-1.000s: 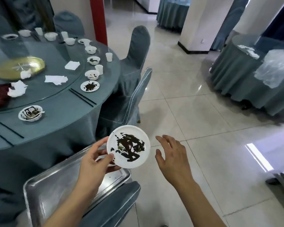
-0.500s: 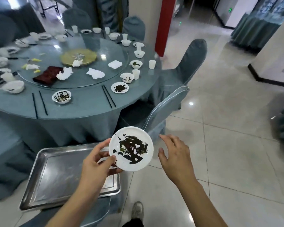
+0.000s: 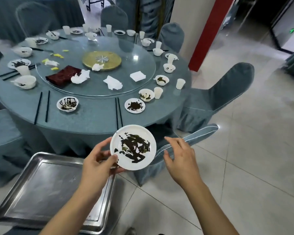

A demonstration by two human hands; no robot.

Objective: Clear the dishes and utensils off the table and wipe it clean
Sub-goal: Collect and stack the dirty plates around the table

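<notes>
Tray [image 3: 41, 192] lies left of the held plate [image 3: 133, 147], table [image 3: 92, 116] behind both

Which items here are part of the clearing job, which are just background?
Job:
left hand holding dirty plate
metal tray
bowls, cups, chopsticks on table
crumpled napkins

Background:
covered chairs
red pillar

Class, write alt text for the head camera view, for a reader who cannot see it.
A person's left hand holds a sauce-smeared white plate over a metal tray, with the right hand open beside it. Behind stands a round table covered with dirty bowls, cups, chopsticks and crumpled napkins.
</notes>
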